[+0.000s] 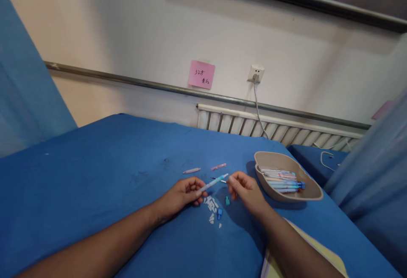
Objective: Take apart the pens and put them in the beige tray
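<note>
My left hand [184,195] grips a pale blue and white pen barrel [213,182] that points up and to the right. My right hand [244,189] is pinched shut just right of the barrel's tip, beside a thin refill [220,180]; whether it holds the refill I cannot tell. Below the hands lie several small white and blue pen parts [213,210] on the blue cloth [95,184]. A small teal cap [227,201] sits near my right hand.
A beige oval tray [313,193] at the right holds several pens. Two pinkish pen pieces [191,170] [218,167] lie beyond the hands. A radiator [235,123], a wall socket with cable [256,74] and a pink note [201,74] are behind.
</note>
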Action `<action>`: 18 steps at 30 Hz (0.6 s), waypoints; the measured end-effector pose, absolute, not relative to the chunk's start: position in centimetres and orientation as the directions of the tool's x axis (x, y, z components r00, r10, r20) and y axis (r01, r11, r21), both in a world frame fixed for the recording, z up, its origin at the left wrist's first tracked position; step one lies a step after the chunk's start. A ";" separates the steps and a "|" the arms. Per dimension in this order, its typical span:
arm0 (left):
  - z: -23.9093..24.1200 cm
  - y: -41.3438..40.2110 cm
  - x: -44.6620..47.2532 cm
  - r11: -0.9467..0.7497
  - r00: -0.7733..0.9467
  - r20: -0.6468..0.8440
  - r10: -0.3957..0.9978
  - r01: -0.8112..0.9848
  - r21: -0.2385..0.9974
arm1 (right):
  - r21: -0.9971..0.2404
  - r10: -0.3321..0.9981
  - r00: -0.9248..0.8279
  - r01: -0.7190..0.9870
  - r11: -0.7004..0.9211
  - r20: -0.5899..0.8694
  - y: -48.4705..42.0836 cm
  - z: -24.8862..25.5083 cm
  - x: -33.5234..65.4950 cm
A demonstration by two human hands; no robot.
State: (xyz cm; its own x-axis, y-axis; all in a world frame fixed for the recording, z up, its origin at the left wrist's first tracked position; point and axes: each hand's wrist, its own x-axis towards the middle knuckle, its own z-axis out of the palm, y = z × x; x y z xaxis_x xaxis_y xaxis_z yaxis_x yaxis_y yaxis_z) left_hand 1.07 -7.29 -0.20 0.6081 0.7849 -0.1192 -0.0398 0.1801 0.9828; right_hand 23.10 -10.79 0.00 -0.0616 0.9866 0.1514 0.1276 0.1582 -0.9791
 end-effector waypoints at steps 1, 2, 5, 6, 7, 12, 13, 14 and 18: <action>-0.3 -7.2 1.0 0.193 0.598 -0.123 0.792 -0.055 0.980 | -0.967 0.991 -0.078 0.223 0.126 0.111 -10.9 -0.2 23.2; -0.3 -7.1 0.9 0.204 0.591 -0.126 0.797 -0.068 0.977 | -0.939 0.992 -0.100 0.328 0.101 0.072 -11.0 -0.3 23.2; -0.4 -7.0 0.8 0.224 0.579 -0.129 0.805 -0.095 0.970 | -0.784 0.983 -0.183 0.608 0.128 0.019 -11.9 -0.7 22.7; -0.4 -7.0 0.8 0.224 0.577 -0.128 0.807 -0.098 0.970 | -0.729 0.978 -0.206 0.666 0.160 0.027 -12.3 -0.7 22.4; -0.4 -7.0 0.8 0.220 0.576 -0.126 0.808 -0.097 0.971 | -0.684 0.974 -0.223 0.704 0.191 0.043 -12.7 -0.8 22.1; -0.2 -7.0 0.9 0.203 0.577 -0.120 0.808 -0.082 0.976 | -0.594 0.955 -0.267 0.751 0.290 0.129 -13.8 -0.8 21.2; -0.2 -7.0 0.9 0.205 0.576 -0.123 0.808 -0.080 0.975 | -0.605 0.954 -0.270 0.740 0.293 0.132 -13.8 -0.8 21.2; -0.2 -7.0 0.9 0.208 0.574 -0.126 0.809 -0.079 0.975 | -0.635 0.956 -0.262 0.718 0.286 0.134 -13.5 -0.8 21.3; -0.3 -6.9 0.9 0.197 0.579 -0.122 0.806 -0.068 0.978 | -0.913 0.986 -0.062 0.371 0.168 0.157 -11.8 -0.4 22.3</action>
